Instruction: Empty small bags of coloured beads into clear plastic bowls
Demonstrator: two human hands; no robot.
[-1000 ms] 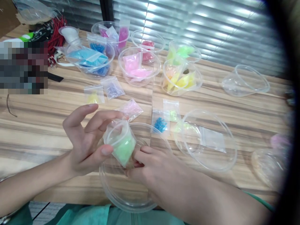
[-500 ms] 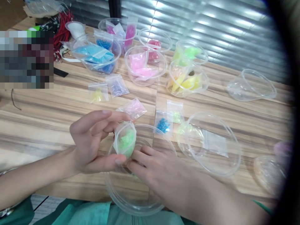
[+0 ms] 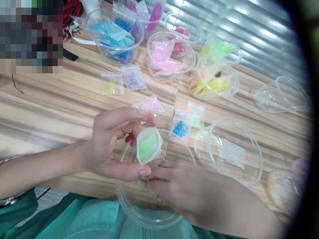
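- At the near edge of the surface (image 3: 62, 127), we have a clear bowl (image 3: 151, 224), both hands above it.
- Right hand (image 3: 184, 186): fingers curled below the bag; whether they pinch anything, I can't tell. Light, precise fingertips look best.
- Left hand (image 3: 106, 146): thumb and fingers grip the green-filled bag (image 3: 149, 146), its mouth gaping upward over the bowl's far left part. A steady, gentle hold at the rim should stop it folding; tipping it risks a spill.
- Just beyond, 2 packets, blue (image 3: 180, 128) and pale green (image 3: 196, 121), overlap; a pink packet (image 3: 152, 105) lies near the left fingers, so elbow room's tight!
- Farther back, filled tubs: blue (image 3: 117, 39), pink (image 3: 164, 59), yellow (image 3: 216, 86), well clear.
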